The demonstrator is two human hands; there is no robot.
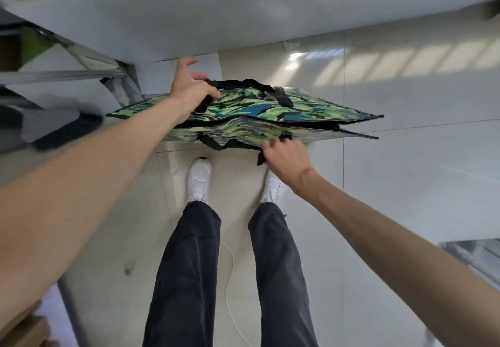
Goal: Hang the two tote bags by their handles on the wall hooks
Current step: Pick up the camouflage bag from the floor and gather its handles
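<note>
A green and blue camouflage tote bag (257, 114) with black handles is held above the floor in front of me, its opening facing up. My left hand (190, 89) grips the far black handle (243, 84) at the bag's left end. My right hand (284, 157) grips the near black handle at the bag's front edge. I see only one bag clearly; no wall hooks are in view.
A white wall (243, 16) runs across the top. A metal rack frame (81, 70) stands at the left, another metal edge (473, 254) at the right. My legs and white shoes (200, 181) stand on the pale tiled floor, with a thin white cable (230, 279) between them.
</note>
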